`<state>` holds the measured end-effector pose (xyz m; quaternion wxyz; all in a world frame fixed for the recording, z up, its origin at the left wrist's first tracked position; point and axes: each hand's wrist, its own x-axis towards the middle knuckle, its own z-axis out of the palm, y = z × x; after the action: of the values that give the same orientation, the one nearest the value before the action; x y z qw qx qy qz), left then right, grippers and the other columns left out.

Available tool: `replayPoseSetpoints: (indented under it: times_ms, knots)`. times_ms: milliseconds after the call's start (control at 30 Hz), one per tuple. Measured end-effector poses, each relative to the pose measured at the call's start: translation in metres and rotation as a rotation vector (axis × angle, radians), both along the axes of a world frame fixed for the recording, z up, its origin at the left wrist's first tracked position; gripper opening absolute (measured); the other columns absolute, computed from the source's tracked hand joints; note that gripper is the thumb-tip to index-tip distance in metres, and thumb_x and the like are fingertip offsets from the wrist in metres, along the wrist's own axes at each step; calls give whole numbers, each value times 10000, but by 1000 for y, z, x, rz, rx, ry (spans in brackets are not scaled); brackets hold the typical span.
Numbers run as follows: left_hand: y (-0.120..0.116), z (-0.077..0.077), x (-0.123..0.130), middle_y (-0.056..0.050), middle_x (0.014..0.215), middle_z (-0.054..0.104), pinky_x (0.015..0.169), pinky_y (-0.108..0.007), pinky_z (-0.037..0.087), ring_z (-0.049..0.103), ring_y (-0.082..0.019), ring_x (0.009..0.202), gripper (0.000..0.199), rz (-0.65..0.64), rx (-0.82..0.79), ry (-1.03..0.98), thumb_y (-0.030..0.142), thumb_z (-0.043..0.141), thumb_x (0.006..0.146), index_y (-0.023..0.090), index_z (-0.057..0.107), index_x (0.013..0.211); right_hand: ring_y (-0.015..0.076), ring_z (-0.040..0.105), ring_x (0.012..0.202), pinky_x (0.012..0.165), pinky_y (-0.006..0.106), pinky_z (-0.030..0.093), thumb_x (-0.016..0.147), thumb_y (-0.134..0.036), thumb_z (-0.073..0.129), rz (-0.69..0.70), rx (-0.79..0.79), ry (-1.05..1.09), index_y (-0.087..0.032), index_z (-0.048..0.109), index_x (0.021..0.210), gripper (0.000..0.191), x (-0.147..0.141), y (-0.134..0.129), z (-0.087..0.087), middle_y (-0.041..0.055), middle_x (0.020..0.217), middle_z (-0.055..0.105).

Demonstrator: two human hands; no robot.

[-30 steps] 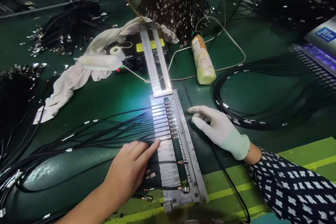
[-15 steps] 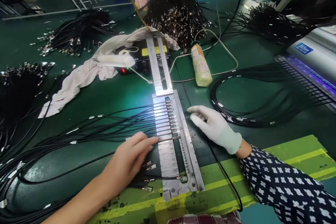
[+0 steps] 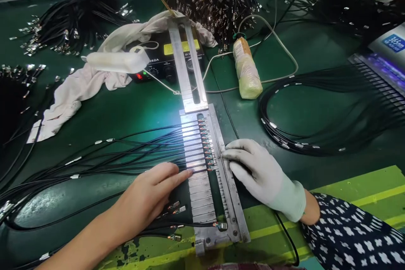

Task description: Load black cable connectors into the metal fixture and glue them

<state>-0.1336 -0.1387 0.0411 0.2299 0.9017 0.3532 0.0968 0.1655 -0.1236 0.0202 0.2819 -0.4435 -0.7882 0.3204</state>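
Note:
My left hand [image 3: 155,198], bare, is closed around a black cable [image 3: 198,171], its index finger lying over it at the metal fixture's left edge; the thumb is mostly hidden. That cable rests in a slot of the slotted metal fixture [image 3: 202,202]. Several more cables with small metal connectors [image 3: 207,145] lie side by side above it. My right hand [image 3: 264,173], in a white glove, is open, its bent fingertips touching the fixture's right rail with nothing visible between them. A separate connector [image 3: 220,225] lies across the fixture's near end.
Loose connector ends [image 3: 180,209] lie beside my left wrist. Behind the fixture are a black control box [image 3: 163,67], a white cloth [image 3: 68,95], and a wrapped bottle [image 3: 248,71]. Coiled cables [image 3: 278,137] lead right to a silver lamp unit [image 3: 387,48]. Cable bundles [image 3: 85,17] lie farther back.
My right hand has moved left and nearer, from beside the fixture to its right rail. My left hand stays at the same cable. The view has shifted slightly.

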Motion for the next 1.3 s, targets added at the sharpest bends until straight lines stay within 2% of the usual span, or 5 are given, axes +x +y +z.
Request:
replayPoseSetpoints:
  times_ms: [300,500,733,1033,1300]
  knots:
    - [-12,5,2,-93,1040,608,820,-359,429,535,-223,909,534,-13,134,105,167,318,990,229,234,1514,204,546,990,879,390,463,950,-157,471,21,-34,-17,-192,640,1097,227,-5,13,1,69,1061,575]
    - [-11,-9,0,-98,1128,540,798,-286,423,508,-183,963,467,27,49,-35,85,368,958,205,403,1408,188,551,982,866,366,466,955,-152,467,14,-43,13,-189,641,1093,224,-4,12,0,57,1045,583]
    - [-32,-11,1,-91,1024,506,761,-335,367,440,-195,864,470,111,235,222,87,384,949,152,406,1414,175,559,924,832,344,468,935,-140,506,-9,-52,1,-200,656,1005,176,-5,15,0,26,971,592]
    - [-8,-9,48,-55,849,579,625,-334,338,469,-204,732,384,31,367,181,100,367,939,190,518,1281,202,568,953,881,382,472,945,-137,507,-18,61,-34,-208,637,1024,167,-6,10,-5,41,997,606]
    - [-70,18,-47,-17,1051,647,852,-231,480,598,-146,985,214,457,67,39,277,499,953,255,556,1158,245,499,1123,935,437,460,959,-198,482,74,110,-111,-254,603,1148,231,-1,-26,-1,86,1205,516]
